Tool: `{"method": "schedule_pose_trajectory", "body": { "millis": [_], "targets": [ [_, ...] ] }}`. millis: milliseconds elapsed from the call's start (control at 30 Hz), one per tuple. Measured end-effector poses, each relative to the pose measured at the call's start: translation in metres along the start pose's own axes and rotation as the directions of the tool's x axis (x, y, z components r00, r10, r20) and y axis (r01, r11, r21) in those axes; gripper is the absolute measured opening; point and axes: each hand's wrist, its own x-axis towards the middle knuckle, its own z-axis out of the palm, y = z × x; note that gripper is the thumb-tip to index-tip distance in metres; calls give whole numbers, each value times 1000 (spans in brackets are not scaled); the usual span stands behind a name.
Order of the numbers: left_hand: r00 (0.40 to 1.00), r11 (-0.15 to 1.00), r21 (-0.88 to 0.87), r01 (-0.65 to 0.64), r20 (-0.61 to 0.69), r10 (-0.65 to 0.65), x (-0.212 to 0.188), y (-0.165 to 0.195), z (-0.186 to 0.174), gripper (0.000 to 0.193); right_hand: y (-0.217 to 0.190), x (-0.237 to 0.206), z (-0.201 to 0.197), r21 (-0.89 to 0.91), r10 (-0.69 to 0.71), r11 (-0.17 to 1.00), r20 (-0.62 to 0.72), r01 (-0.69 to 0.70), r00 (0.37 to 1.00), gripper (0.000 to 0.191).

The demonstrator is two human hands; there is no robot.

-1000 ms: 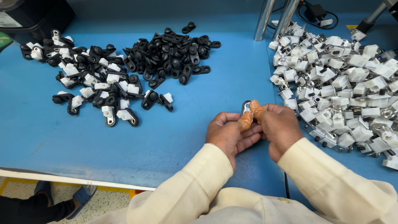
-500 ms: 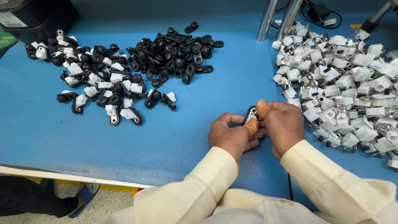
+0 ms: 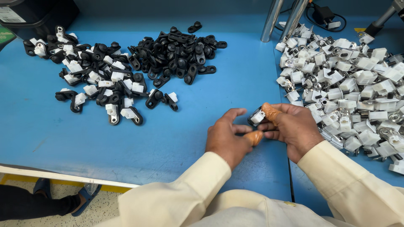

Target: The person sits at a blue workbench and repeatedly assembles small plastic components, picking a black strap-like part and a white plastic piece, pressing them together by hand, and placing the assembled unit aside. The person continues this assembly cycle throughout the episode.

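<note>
On the far left of the blue tabletop [image 3: 176, 138] lies a heap of joined black-and-white clips [image 3: 101, 84], with a pile of plain black clips [image 3: 179, 54] just right of it. Near the middle, the left hand [image 3: 227, 136] is half open, its capped thumb touching the right hand's fingers. The right hand [image 3: 292, 128] pinches a small black-and-white clip [image 3: 256, 117] between capped thumb and fingers, just above the tabletop. It looks light, stiff and smooth plastic, best held by its flat sides. A heap of white parts [image 3: 353, 92] with metal rings fills the right.
</note>
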Motion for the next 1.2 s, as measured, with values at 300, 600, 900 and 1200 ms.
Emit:
{"method": "schedule_pose_trajectory", "body": {
  "millis": [300,600,900,1200],
  "targets": [
    [971,956,207,-206,-82,226,1,-4,-9,41,0,-10,15,-5,90,996,-53,-90,995,21],
    [948,926,297,-235,-142,286,0,-8,-12,22,7,-18,27,-56,-62,997,-75,58,995,18],
    [841,770,526,-360,-174,512,7,-18,-78,27,-36,-8,16,-955,-604,147,121,259,788,30],
    [908,684,728,-45,-257,332,-2,-8,-202,51,-60,-8,11,-871,-400,-490,258,33,880,37]
  ]
}}
